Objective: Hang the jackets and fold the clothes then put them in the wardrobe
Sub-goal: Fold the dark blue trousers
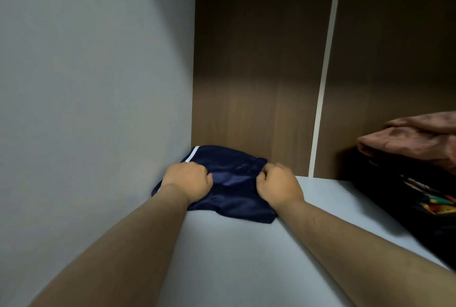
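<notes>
A folded navy garment with a white stripe lies on the white wardrobe shelf, pushed into the back left corner against the white side wall. My left hand grips its left edge with the fingers curled into the cloth. At the garment's right edge, my right hand is closed on the fabric the same way. Both forearms reach in from the bottom of the view.
The wardrobe's back panel is dark brown wood with a white vertical strip. At the right of the shelf sits a stack of folded clothes: a black printed garment under a rust-coloured one.
</notes>
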A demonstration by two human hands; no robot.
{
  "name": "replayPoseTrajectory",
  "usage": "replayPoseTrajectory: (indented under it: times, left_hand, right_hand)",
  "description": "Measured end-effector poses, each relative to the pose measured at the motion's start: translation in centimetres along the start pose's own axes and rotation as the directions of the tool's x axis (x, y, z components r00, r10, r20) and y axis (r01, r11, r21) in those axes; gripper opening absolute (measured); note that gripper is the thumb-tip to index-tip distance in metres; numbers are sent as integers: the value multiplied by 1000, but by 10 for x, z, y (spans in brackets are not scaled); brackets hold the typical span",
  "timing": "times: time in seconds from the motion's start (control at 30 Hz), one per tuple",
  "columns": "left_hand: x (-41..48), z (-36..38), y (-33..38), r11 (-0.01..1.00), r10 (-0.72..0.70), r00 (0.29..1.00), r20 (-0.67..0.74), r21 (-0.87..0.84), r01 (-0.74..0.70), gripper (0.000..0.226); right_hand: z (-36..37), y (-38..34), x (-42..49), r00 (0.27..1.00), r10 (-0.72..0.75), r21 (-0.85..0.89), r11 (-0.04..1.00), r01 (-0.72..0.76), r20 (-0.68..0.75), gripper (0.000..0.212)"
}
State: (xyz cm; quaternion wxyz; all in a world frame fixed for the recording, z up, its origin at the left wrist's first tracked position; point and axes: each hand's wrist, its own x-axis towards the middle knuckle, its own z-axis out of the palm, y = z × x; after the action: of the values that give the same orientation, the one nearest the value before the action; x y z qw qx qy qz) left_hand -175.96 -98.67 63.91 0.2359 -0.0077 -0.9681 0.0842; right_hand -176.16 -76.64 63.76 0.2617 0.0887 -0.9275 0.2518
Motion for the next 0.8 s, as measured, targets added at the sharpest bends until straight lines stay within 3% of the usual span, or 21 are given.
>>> replayPoseTrajectory:
  times: [0.2, 0.33, 0.47, 0.63, 0.8]
  left_hand:
    - [1, -7, 7, 987, 83, 996, -44, 142, -76, 38]
    - [-13, -22, 27, 985, 160, 978, -133, 82, -150, 36]
    - [-44, -55, 62, 951, 280, 957, -72, -115, -286, 38]
    - [-112, -125, 135, 857, 326, 944, -48, -407, -317, 40]
    - [-208, -182, 217, 776, 464, 883, -73, -447, -445, 51]
  right_hand:
    - [-44, 17, -53, 991, -130, -255, 960, 118, -30, 35]
    - [-90, 31, -89, 950, -274, -525, 793, 310, 148, 40]
    - [-150, 40, -122, 970, -162, -605, 759, 240, 183, 54]
    - [-232, 49, -192, 980, -88, -608, 773, 180, 178, 44]
    - [-302, 81, -293, 989, -60, -557, 821, 124, 132, 40]
